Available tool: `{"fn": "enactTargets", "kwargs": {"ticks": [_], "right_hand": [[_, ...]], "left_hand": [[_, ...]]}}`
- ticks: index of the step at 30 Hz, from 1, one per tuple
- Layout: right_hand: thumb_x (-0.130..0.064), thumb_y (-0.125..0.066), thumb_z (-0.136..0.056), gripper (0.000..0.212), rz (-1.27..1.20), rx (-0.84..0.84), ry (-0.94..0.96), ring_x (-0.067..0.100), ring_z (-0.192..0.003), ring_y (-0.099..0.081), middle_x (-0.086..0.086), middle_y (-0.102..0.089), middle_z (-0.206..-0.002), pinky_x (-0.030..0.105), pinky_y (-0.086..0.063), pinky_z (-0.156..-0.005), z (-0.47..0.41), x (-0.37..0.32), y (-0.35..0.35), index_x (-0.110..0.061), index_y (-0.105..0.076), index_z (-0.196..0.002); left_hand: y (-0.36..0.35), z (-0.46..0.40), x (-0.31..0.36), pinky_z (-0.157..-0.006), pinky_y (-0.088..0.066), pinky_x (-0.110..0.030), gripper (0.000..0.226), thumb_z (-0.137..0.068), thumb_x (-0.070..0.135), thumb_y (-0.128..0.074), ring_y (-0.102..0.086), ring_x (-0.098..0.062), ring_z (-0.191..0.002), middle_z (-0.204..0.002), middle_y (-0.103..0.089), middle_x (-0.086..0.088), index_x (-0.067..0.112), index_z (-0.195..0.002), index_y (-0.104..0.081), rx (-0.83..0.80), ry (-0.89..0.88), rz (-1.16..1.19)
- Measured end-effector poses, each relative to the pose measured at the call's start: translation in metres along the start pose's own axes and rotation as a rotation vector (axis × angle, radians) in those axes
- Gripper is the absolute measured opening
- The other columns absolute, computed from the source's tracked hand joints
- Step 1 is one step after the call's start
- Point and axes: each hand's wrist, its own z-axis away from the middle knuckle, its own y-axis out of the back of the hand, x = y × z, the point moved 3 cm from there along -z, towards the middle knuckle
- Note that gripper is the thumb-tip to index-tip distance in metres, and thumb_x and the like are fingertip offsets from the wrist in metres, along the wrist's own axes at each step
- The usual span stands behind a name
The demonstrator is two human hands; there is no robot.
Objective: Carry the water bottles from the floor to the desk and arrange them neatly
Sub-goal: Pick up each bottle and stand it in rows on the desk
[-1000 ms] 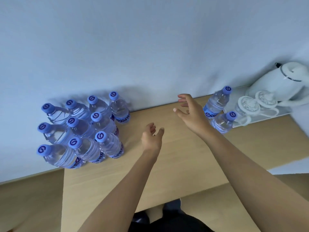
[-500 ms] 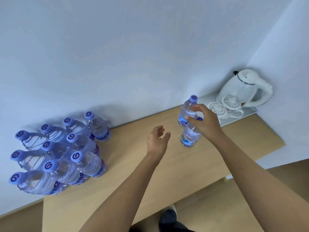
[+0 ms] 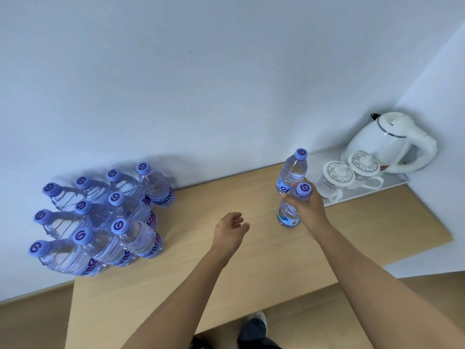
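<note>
Seen from the head camera, a person stands at a light wooden surface [image 3: 251,260] set against a pale wall, both bare forearms reaching forward over it.

The right hand [image 3: 305,206] is wrapped around the upper part of a water bottle [image 3: 289,214] with a blue cap, fingers curled about it just below the cap; the bottle's base looks to be at or just above the wood, though contact cannot be told. Directly behind it, touching or nearly so, a second bottle [image 3: 293,171] stands upright near the wall.

The left hand [image 3: 230,229] hovers above the middle of the surface, holding nothing, its fingers loosely curled and the thumb apart, well clear of the bottles on either side.

At the far left end, a cluster of bottles [image 3: 108,217], ten blue caps in view, stands packed together in rough rows, the rearmost against the wall and the nearest at the left edge. Their blue-lettered labels face the camera.

In the right corner, a white tray [image 3: 392,185] carries a white electric kettle [image 3: 387,142] and two white cups [image 3: 349,170] with patterned lids, just beside the two bottles at the right hand.

Below the near edge, wood-toned floor [image 3: 314,323] and the person's shoe [image 3: 256,319] are visible.
</note>
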Motion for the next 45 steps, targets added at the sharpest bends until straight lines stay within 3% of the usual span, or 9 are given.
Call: {"fn": "enactTargets", "kwargs": {"ticks": [4, 12, 15, 19, 24, 32, 36, 39, 45], "right_hand": [[-0.009, -0.077, -0.083, 0.016, 0.018, -0.074, -0.037, 0.024, -0.084, -0.063, 0.008, -0.066, -0.084, 0.039, -0.052, -0.086, 0.003, -0.005, -0.015, -0.009, -0.061, -0.083], [-0.026, -0.076, -0.084, 0.012, -0.071, -0.364, -0.144, 0.013, -0.079, -0.063, -0.003, -0.067, -0.08, 0.026, -0.048, -0.073, 0.027, -0.051, -0.066, -0.019, -0.066, -0.084], [-0.031, -0.074, -0.086, 0.015, -0.084, -0.526, -0.201, 0.017, -0.081, -0.065, 0.002, -0.068, -0.085, 0.03, -0.048, -0.072, 0.033, -0.076, -0.088, -0.019, -0.064, -0.084], [-0.041, -0.071, -0.087, 0.022, -0.124, -0.655, -0.274, 0.015, -0.081, -0.067, 0.002, -0.071, -0.092, 0.028, -0.053, -0.071, 0.042, -0.103, -0.117, -0.019, -0.067, -0.09], [-0.057, -0.066, -0.086, 0.037, 0.003, -0.626, -0.202, 0.011, -0.074, -0.07, -0.004, -0.076, -0.083, 0.031, -0.053, -0.074, 0.052, -0.122, -0.147, -0.021, -0.068, -0.095], [-0.048, -0.076, -0.069, 0.053, -0.255, -0.67, -0.138, 0.02, -0.085, -0.07, 0.006, -0.075, -0.099, 0.038, -0.055, -0.085, 0.068, -0.137, -0.178, -0.011, -0.066, -0.106], [-0.039, -0.079, -0.073, 0.039, -0.312, -0.636, -0.123, 0.029, -0.09, -0.071, 0.009, -0.075, -0.1, 0.045, -0.056, -0.087, 0.074, -0.139, -0.187, -0.013, -0.067, -0.099], [-0.029, -0.083, -0.075, 0.019, -0.261, -0.558, -0.095, 0.025, -0.077, -0.069, 0.007, -0.073, -0.086, 0.04, -0.057, -0.071, 0.078, -0.141, -0.191, -0.018, -0.069, -0.081], [-0.018, -0.083, -0.074, 0.019, -0.244, -0.457, -0.054, 0.018, -0.054, -0.067, 0.004, -0.068, -0.064, 0.026, -0.052, -0.051, 0.084, -0.143, -0.196, -0.013, -0.065, -0.078]], "left_hand": [[0.01, 0.003, -0.012, -0.087, -0.046, -0.025, 0.055, -0.083, 0.015, -0.076, -0.057, -0.014, -0.111, -0.127, -0.06, -0.004, 0.011, -0.133, -0.053, -0.056, 0.013, -0.045], [0.038, 0.017, -0.011, -0.092, -0.038, -0.023, 0.099, -0.064, 0.027, -0.091, -0.043, -0.007, -0.129, -0.14, -0.046, 0.011, 0.029, -0.146, -0.035, -0.232, -0.097, -0.121], [0.053, 0.028, 0.0, -0.083, -0.05, -0.021, 0.094, -0.061, 0.018, -0.093, -0.059, -0.007, -0.115, -0.133, -0.056, 0.011, 0.03, -0.14, -0.041, -0.287, -0.174, 0.0], [0.075, 0.042, 0.006, -0.072, -0.059, -0.032, 0.067, -0.062, 0.014, -0.09, -0.07, -0.014, -0.084, -0.1, -0.072, -0.002, 0.02, -0.118, -0.056, -0.254, -0.198, 0.168], [0.099, 0.055, 0.007, -0.053, -0.048, -0.02, 0.037, -0.063, 0.018, -0.083, -0.061, -0.008, -0.059, -0.07, -0.068, 0.007, 0.012, -0.091, -0.06, -0.236, -0.181, 0.241], [0.132, 0.068, 0.016, -0.061, -0.05, -0.02, 0.042, -0.056, 0.03, -0.083, -0.065, -0.012, -0.068, -0.078, -0.071, 0.003, 0.014, -0.09, -0.065, -0.297, -0.191, 0.348], [0.14, 0.071, 0.017, -0.068, -0.053, -0.025, 0.046, -0.056, 0.03, -0.082, -0.067, -0.016, -0.075, -0.083, -0.072, 0.0, 0.012, -0.095, -0.065, -0.314, -0.188, 0.368], [0.143, 0.072, 0.017, -0.07, -0.053, -0.027, 0.045, -0.057, 0.031, -0.082, -0.067, -0.018, -0.077, -0.085, -0.072, -0.002, 0.013, -0.096, -0.066, -0.314, -0.182, 0.364], [0.144, 0.075, 0.015, -0.075, -0.055, -0.033, 0.045, -0.059, 0.026, -0.083, -0.069, -0.022, -0.083, -0.091, -0.073, -0.007, 0.013, -0.1, -0.068, -0.334, -0.153, 0.409]]}}
